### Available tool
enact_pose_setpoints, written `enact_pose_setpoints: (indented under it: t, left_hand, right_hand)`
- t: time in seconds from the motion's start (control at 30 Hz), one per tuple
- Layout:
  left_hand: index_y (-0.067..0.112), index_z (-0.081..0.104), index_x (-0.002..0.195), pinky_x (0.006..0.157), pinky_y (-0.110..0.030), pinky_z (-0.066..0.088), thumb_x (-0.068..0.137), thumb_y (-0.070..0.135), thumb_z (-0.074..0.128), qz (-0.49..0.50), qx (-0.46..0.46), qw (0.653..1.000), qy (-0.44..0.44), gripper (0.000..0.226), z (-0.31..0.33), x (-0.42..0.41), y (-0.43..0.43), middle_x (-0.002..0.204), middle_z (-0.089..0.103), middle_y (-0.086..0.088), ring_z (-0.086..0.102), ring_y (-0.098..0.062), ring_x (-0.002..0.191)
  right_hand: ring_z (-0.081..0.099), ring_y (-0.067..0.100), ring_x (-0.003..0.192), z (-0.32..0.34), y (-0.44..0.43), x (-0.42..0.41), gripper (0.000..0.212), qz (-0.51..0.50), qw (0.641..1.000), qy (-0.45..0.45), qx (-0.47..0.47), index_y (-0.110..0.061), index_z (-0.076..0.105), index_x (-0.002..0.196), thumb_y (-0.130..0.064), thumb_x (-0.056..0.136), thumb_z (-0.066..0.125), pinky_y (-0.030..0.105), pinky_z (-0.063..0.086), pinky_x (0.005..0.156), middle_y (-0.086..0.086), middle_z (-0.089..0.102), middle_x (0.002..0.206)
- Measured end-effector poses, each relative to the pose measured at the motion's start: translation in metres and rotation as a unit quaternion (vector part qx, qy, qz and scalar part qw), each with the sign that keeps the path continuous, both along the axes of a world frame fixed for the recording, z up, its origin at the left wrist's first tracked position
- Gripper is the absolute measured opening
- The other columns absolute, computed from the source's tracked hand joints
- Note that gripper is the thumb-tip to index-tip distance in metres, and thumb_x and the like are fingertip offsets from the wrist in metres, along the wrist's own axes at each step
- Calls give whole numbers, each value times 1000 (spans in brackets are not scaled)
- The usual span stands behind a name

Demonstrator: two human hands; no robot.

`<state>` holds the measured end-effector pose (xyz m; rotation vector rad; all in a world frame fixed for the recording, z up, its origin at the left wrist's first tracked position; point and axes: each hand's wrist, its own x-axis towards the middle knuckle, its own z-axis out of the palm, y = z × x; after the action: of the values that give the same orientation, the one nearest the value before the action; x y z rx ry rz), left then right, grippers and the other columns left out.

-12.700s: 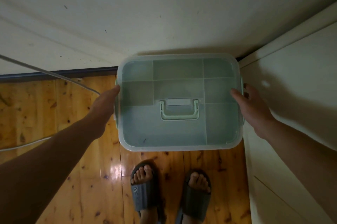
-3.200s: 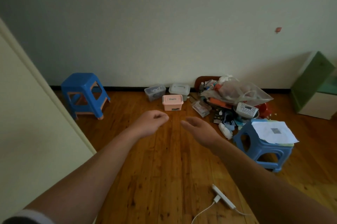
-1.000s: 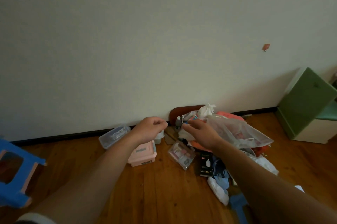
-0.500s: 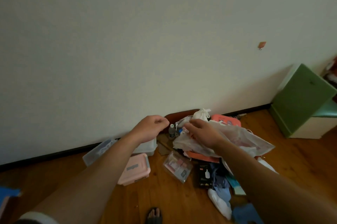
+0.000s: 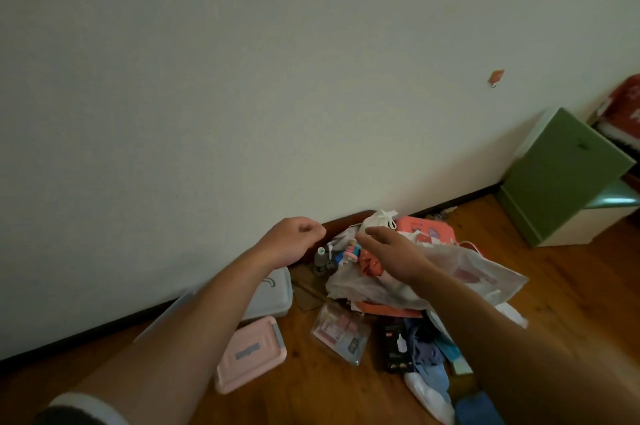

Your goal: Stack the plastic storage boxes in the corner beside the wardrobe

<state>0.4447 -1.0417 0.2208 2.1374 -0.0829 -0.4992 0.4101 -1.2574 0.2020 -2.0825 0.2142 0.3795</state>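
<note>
The person leans over a messy pile on the wooden floor, right by the wall. The left hand is up in the air with its fingers curled in, and I see nothing in it. The right hand is flat and open, fingers straight out, just over a see-through plastic bag. It holds nothing, and I cannot tell if it touches the bag. I think both hands are out in front because the person is about to go for a box.

The boxes are not stacked in the corner yet. They sit on the floor next to the wall, under the left arm. I count two that show well: one pink box nearer the person, and one pale grey box just behind it. A clear edge peeks out beside the arm. It may be a third box, but the arm hides most of it. One red-pink box lies at the back of the pile. There is also one flat clear case with cards in it, and one green cabinet well off to the right. No wardrobe shows here, so I think the boxes must be carried away to be stacked.
</note>
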Motion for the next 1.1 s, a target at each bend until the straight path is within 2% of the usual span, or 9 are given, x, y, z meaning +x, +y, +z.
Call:
enact_pose_setpoints:
  t: [0.13,0.3,0.37,0.43,0.47,0.63,0.73,0.83,1.1]
  left_hand:
    - [30,66,106,98,-37,47,91,41,56,-11,1,1000,13,21,-17,20,-5,114,66,5,61,-13,105]
    - [26,65,114,100,-38,46,93,40,54,-18,0,999,40,27,-49,30,-17,117,65,3,60,-14,107]
    - [26,65,114,97,-36,47,93,41,54,-19,6,999,49,28,-66,34,-25,115,65,3,60,-14,106]
    - [28,66,109,84,-31,50,93,41,54,-23,9,998,56,23,-85,38,-33,110,66,5,61,-13,104]
    - [30,66,103,79,-29,50,93,40,55,-22,5,998,59,18,-93,39,-36,107,67,6,62,-13,102]
    - [41,61,87,95,-38,48,91,40,56,-18,3,997,69,7,-161,52,-56,103,67,8,64,-12,98]
    - [45,61,86,91,-35,49,90,45,55,-22,-5,997,77,8,-204,57,-64,104,67,12,63,-10,101]
    - [46,63,87,85,-32,49,87,52,54,-20,-2,996,86,11,-260,65,-72,105,67,14,62,-7,100]
    - [44,62,90,84,-29,49,90,50,52,-3,7,993,122,12,-382,74,-78,100,68,14,63,-6,95]
  right_hand:
    - [44,7,109,-17,-5,13,62,-11,1000,28,3,-23,43,141,-59,91,49,25,35,84,3,50,140]
    - [50,1,99,-46,-19,21,57,-20,999,31,-16,-22,48,138,-56,92,48,14,34,66,-5,56,129]
    - [55,5,101,-63,-27,24,57,-23,999,39,-14,-21,51,136,-58,92,49,21,45,75,-6,58,126]
    - [59,15,107,-85,-35,26,58,-36,997,60,16,-20,53,134,-58,90,50,37,51,90,1,61,123]
    - [61,18,106,-94,-38,26,57,-42,996,69,29,-20,54,132,-58,90,51,40,52,91,2,62,120]
    - [61,11,98,-163,-60,33,53,-69,993,86,32,-23,57,129,-57,89,52,29,51,78,-2,63,117]
    - [55,2,92,-204,-72,34,56,-82,993,83,17,-24,52,133,-58,89,53,19,41,68,-8,59,117]
    - [52,-3,88,-256,-85,39,56,-94,991,95,10,-27,51,133,-60,88,53,19,37,65,-9,58,116]
    - [57,9,103,-372,-94,41,59,-102,985,139,19,-27,51,134,-62,87,52,29,44,80,-6,60,124]
